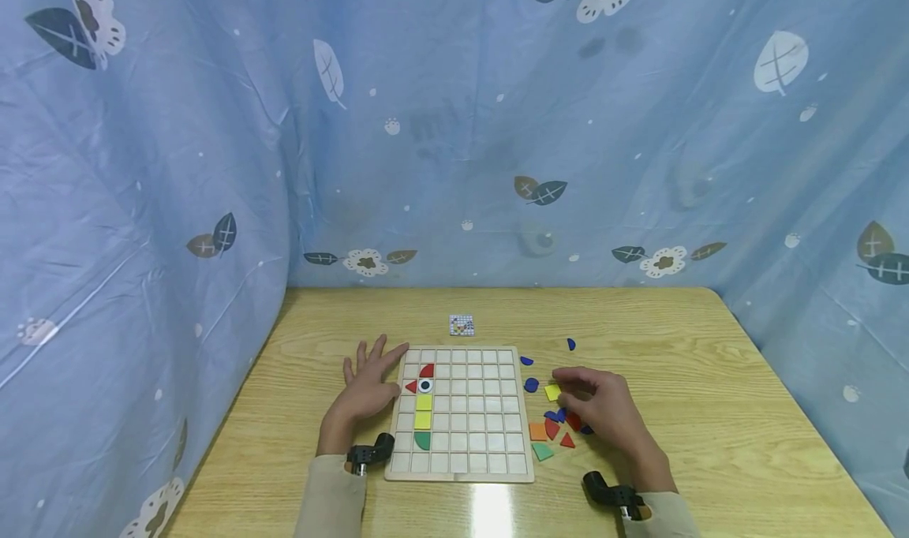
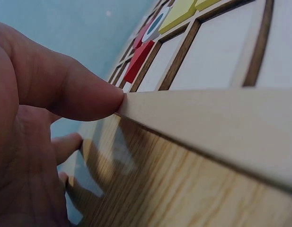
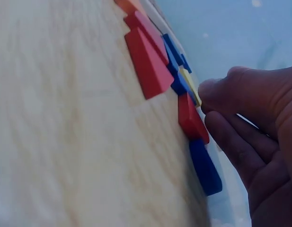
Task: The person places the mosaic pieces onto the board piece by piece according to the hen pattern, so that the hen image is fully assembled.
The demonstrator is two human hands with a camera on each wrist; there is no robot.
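A wooden grid board (image 1: pixel 479 477) lies on the table. My left hand (image 1: pixel 369 392) spreads its fingers at the board's left side, and in the left wrist view its thumb touches the board edge (image 2: pixel 207 118). In one column of the board are a red quarter piece (image 1: pixel 428 371), a round eye piece (image 1: pixel 425 386), two yellow squares (image 1: pixel 423 420) and a green quarter piece (image 1: pixel 422 441). A red triangle (image 1: pixel 412 386) sits beside the eye. My right hand (image 1: pixel 604 404) is at a loose yellow square (image 1: pixel 552 393), thumb and forefinger apart around it; contact is unclear.
Loose pieces lie right of the board: an orange square (image 1: pixel 537 431), a green piece (image 1: pixel 543 451), a red triangle (image 1: pixel 567 440), several blue pieces (image 1: pixel 531 385) and other red ones. A small pattern card (image 1: pixel 461 325) lies behind the board. Blue curtains (image 1: pixel 454 128) surround the table.
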